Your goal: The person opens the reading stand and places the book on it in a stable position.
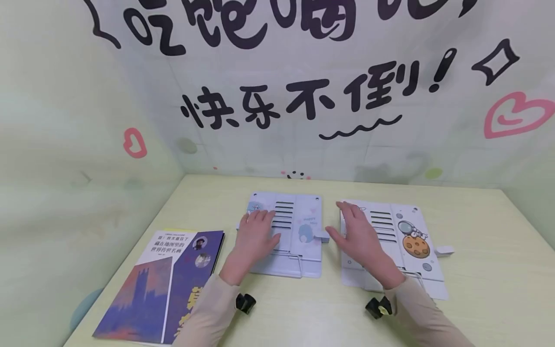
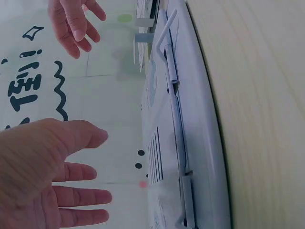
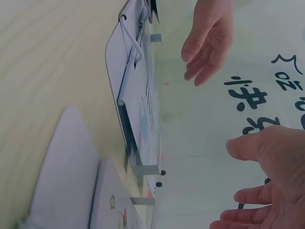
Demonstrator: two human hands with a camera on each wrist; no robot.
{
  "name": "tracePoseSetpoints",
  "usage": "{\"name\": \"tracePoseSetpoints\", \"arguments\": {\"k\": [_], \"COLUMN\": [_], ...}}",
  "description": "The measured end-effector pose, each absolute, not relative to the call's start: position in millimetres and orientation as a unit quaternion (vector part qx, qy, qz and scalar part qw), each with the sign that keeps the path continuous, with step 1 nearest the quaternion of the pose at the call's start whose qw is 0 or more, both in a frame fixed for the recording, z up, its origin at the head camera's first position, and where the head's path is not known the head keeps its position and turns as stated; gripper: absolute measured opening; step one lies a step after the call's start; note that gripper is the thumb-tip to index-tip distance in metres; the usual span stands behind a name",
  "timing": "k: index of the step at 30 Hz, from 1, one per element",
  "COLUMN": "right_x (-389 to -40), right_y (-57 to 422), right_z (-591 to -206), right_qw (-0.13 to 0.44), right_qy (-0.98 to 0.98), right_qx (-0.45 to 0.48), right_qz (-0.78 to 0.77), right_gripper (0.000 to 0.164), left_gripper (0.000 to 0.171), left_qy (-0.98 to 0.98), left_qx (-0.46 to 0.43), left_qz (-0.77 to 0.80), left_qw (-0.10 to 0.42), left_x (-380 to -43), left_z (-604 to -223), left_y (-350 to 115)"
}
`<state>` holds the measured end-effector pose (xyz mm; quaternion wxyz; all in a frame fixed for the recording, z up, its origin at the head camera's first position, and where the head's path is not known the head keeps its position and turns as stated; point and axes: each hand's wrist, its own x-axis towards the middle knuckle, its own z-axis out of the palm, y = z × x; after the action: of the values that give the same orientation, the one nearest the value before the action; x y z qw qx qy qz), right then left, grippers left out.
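Observation:
Two folded white book stands lie flat side by side. The left stand has slots, a wire page holder and pale blue cartoon prints. An astronaut and an orange planet decorate the right stand. Over the left stand is my left hand, palm down with fingers relaxed, holding nothing. My right hand hovers over the left part of the right stand, thumb spread from the fingers. In the left wrist view, a gap separates my left hand from the stand. The right wrist view shows my right hand holding nothing.
Books with purple covers lie stacked at the table's left. Small tabs stick out from the stands' sides. A printed curtain with black lettering rises behind the pale wooden table. Black devices sit at both wrists.

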<state>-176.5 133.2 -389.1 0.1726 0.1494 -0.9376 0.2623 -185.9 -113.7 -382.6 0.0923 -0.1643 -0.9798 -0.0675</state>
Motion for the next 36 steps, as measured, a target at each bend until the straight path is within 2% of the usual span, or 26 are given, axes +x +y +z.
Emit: {"name": "tracePoseSetpoints", "arguments": {"k": [6,10,14,19,26,36], "right_x": [-175,-175,-174,-173,-170,-165], "right_y": [118,108,99,90,78,65], "right_z": [-396,-399,-402,-408,-411,-414], "right_qw": [0.15,0.112,0.073,0.043,-0.003,-0.045], "right_qy": [-0.921,-0.911,-0.903,-0.9,-0.908,-0.933], "right_qx": [0.158,0.166,0.171,0.196,0.218,0.213], "right_qz": [0.323,0.362,0.386,0.388,0.359,0.285], "right_gripper": [0.043,0.03,0.021,0.012,0.014,0.029], "left_gripper": [0.029,0.015,0.011,0.012,0.013,0.014], "left_qy": [-0.973,-0.972,-0.972,-0.97,-0.969,-0.966], "left_qx": [-0.176,-0.176,-0.166,-0.16,-0.156,-0.117], "left_qz": [-0.093,-0.124,-0.155,-0.177,-0.191,-0.23], "left_qw": [0.117,0.095,0.057,0.033,0.013,-0.002], "left_x": [-177,-173,-169,-165,-163,-162], "left_z": [-387,-390,-391,-396,-403,-408], "left_y": [-134,-143,-149,-155,-159,-159]}}
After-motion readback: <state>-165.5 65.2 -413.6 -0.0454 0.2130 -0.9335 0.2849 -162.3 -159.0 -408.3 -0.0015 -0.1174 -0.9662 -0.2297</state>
